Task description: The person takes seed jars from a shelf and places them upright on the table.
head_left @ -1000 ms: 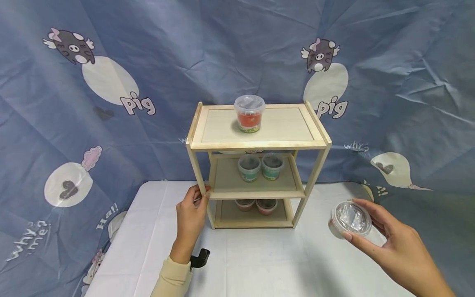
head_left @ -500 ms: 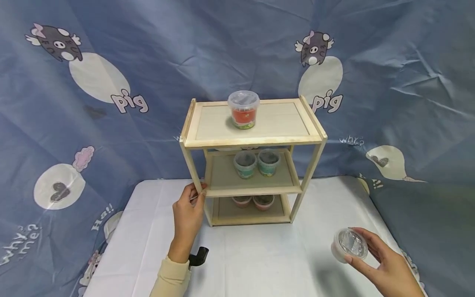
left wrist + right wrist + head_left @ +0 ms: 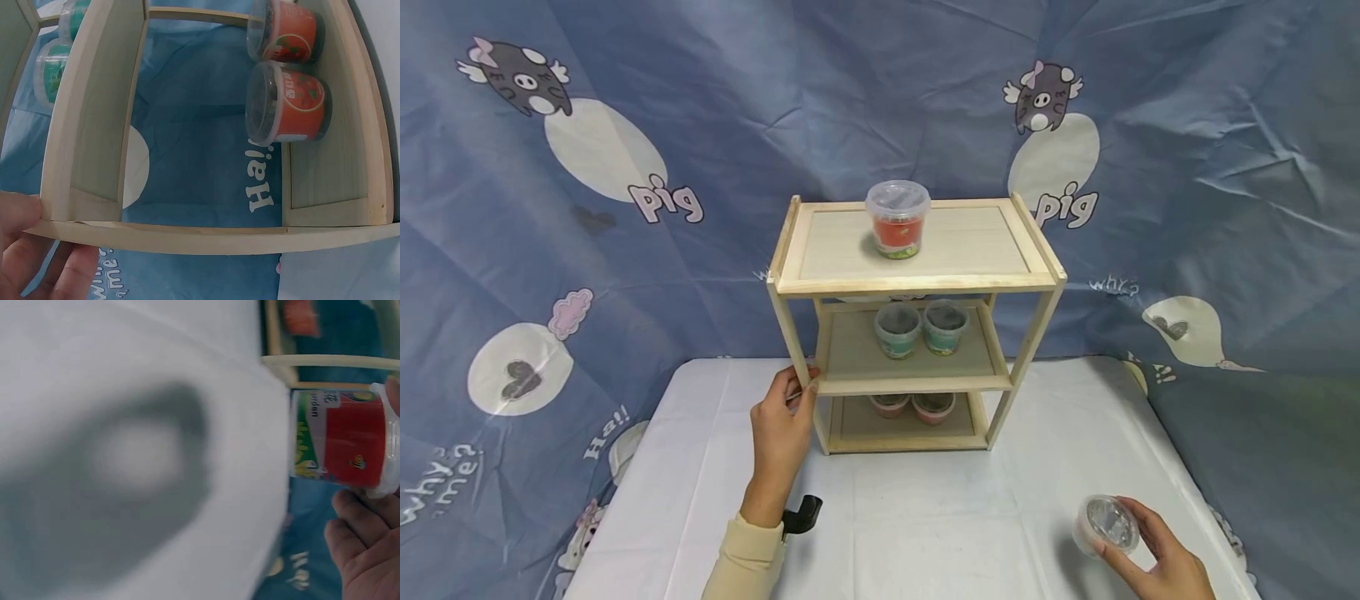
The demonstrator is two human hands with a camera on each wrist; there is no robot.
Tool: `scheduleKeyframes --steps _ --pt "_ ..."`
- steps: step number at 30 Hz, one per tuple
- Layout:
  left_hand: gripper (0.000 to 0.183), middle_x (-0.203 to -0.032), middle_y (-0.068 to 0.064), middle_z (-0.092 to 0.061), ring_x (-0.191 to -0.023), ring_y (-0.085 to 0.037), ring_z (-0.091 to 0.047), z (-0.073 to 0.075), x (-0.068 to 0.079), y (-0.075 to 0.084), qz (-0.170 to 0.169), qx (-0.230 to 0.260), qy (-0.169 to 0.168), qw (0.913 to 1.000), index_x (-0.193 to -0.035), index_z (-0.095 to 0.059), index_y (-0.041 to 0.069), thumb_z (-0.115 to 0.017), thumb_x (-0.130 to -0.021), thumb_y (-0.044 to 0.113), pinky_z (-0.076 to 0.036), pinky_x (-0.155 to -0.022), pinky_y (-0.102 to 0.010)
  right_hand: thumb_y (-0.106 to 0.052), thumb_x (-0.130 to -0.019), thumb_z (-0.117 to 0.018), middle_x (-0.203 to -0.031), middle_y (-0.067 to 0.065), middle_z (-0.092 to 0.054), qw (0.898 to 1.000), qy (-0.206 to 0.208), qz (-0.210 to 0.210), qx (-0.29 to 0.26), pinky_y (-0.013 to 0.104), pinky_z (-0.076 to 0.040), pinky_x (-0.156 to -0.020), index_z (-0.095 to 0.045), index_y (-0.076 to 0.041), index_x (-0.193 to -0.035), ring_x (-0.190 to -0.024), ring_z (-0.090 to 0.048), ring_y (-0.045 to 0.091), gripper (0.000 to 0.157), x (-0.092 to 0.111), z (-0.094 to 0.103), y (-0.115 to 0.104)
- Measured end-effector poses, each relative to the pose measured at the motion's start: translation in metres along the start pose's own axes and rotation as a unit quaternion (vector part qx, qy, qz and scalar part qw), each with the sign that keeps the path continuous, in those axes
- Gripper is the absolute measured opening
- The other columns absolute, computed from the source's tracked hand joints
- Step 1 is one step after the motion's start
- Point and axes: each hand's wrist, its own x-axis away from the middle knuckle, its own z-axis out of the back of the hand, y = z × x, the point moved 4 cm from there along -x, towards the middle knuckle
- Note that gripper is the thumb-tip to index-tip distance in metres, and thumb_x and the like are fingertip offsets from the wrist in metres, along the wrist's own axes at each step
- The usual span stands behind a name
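My left hand (image 3: 782, 429) grips the front left post of a three-tier wooden shelf (image 3: 917, 386), level with its middle board. In the left wrist view the thumb and fingers (image 3: 75, 275) lie on either side of that post. Over the table at the front right, my right hand (image 3: 1168, 558) holds a clear-lidded plastic tub (image 3: 1107, 525) by its lid end, thumb on one side and fingers on the other. The right wrist view shows the tub's red label (image 3: 353, 440); its shadow falls on the cloth beneath, so it is raised.
A red tub (image 3: 898, 233) stands on the top board. Two green tubs, a left one (image 3: 898, 342) and a right one (image 3: 943, 340), share the middle board. Two red-labelled tubs (image 3: 300, 103) sit on the bottom board. White cloth (image 3: 925, 525) covers the table before a blue patterned curtain (image 3: 850, 100).
My right hand has brought the tub down and nearer to me, away from the shelf. The left hand keeps its grip on the post. The head view has shifted slightly.
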Motion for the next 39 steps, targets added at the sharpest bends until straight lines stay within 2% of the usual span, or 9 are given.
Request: scheduleKeyframes --steps 3,6,12,16,22,27,32,36,39 --pt "0.025 -0.114 -0.007 -0.078 -0.104 -0.021 -0.075 0.0 0.0 0.0 0.001 0.002 -0.002 1.0 -0.123 -0.07 0.001 -0.073 -0.098 0.003 -0.056 -0.083 -0.014 -0.054 -0.082 -0.087 -0.137 0.036 -0.058 0.999 0.046 0.0 0.01 0.068 -0.053 -0.091 -0.053 0.0 -0.144 -0.121 -0.059 0.054 0.089 0.002 -0.008 0.01" --pt "0.025 -0.114 -0.007 -0.077 -0.105 -0.021 -0.074 -0.001 0.001 0.001 0.002 0.005 -0.004 1.0 -0.124 -0.07 0.002 -0.073 -0.098 0.003 -0.057 -0.084 -0.017 -0.053 -0.082 -0.087 -0.134 0.034 -0.061 0.998 0.067 -0.013 0.015 0.067 -0.053 -0.087 -0.055 -0.002 -0.143 -0.118 -0.061 0.056 0.086 0.004 -0.015 0.019" --pt "0.024 -0.115 -0.006 -0.077 -0.106 -0.019 -0.074 -0.001 0.002 0.002 0.005 0.014 -0.006 0.9999 -0.123 -0.069 0.001 -0.072 -0.099 0.003 -0.058 -0.086 -0.021 -0.057 -0.082 -0.086 -0.137 0.034 -0.058 0.996 0.061 -0.058 0.01 0.07 -0.049 -0.094 -0.053 -0.001 -0.145 -0.123 -0.056 0.057 0.09 0.005 -0.027 0.03" --pt "0.024 -0.115 -0.006 -0.077 -0.106 -0.019 -0.074 -0.002 0.002 0.002 0.001 0.015 -0.007 0.9999 -0.123 -0.069 0.001 -0.072 -0.099 0.003 -0.059 -0.086 -0.024 -0.056 -0.082 -0.087 -0.139 0.034 -0.057 0.995 0.068 -0.073 -0.002 0.07 -0.047 -0.1 -0.051 0.0 -0.147 -0.127 -0.054 0.056 0.093 0.007 -0.032 0.031" --pt "0.025 -0.115 -0.007 -0.077 -0.106 -0.02 -0.074 -0.001 0.002 0.001 -0.008 0.012 -0.004 0.9999 -0.123 -0.07 0.003 -0.072 -0.099 0.003 -0.06 -0.086 -0.027 -0.042 -0.085 -0.088 -0.136 0.038 -0.056 0.993 0.102 -0.058 -0.018 0.071 -0.047 -0.099 -0.05 0.004 -0.146 -0.124 -0.054 0.059 0.086 0.013 -0.04 0.035" --pt "0.024 -0.114 -0.007 -0.078 -0.105 -0.02 -0.074 -0.001 0.002 0.001 -0.009 0.008 -0.003 0.9999 -0.123 -0.07 0.004 -0.073 -0.099 0.003 -0.059 -0.085 -0.024 -0.039 -0.086 -0.087 -0.135 0.04 -0.056 0.993 0.102 -0.054 0.003 0.07 -0.049 -0.095 -0.049 0.006 -0.146 -0.122 -0.055 0.06 0.084 0.014 -0.047 0.041" --pt "0.025 -0.114 -0.007 -0.078 -0.105 -0.02 -0.074 -0.001 0.001 0.001 -0.012 0.008 -0.002 0.9999 -0.123 -0.07 0.002 -0.073 -0.098 0.002 -0.058 -0.085 -0.018 -0.031 -0.085 -0.088 -0.132 0.041 -0.058 0.993 0.116 -0.031 0.015 0.068 -0.053 -0.09 -0.049 0.007 -0.145 -0.116 -0.06 0.06 0.081 0.015 -0.051 0.045" --pt "0.024 -0.114 -0.007 -0.078 -0.105 -0.021 -0.074 0.0 0.001 0.0 -0.013 0.006 0.0 0.9999 -0.122 -0.07 0.001 -0.073 -0.098 0.002 -0.059 -0.085 -0.02 -0.032 -0.086 -0.087 -0.131 0.042 -0.058 0.992 0.119 -0.023 0.021 0.067 -0.054 -0.085 -0.049 0.005 -0.146 -0.111 -0.062 0.06 0.08 0.015 -0.054 0.048" --pt "0.024 -0.113 -0.009 -0.078 -0.103 -0.022 -0.075 0.001 0.001 0.0 -0.019 0.006 0.004 0.9998 -0.122 -0.07 0.001 -0.073 -0.097 0.001 -0.06 -0.084 -0.023 -0.032 -0.086 -0.087 -0.13 0.042 -0.059 0.993 0.112 -0.022 0.018 0.061 -0.058 -0.077 -0.048 0.005 -0.147 -0.102 -0.067 0.057 0.081 0.014 -0.056 0.048"
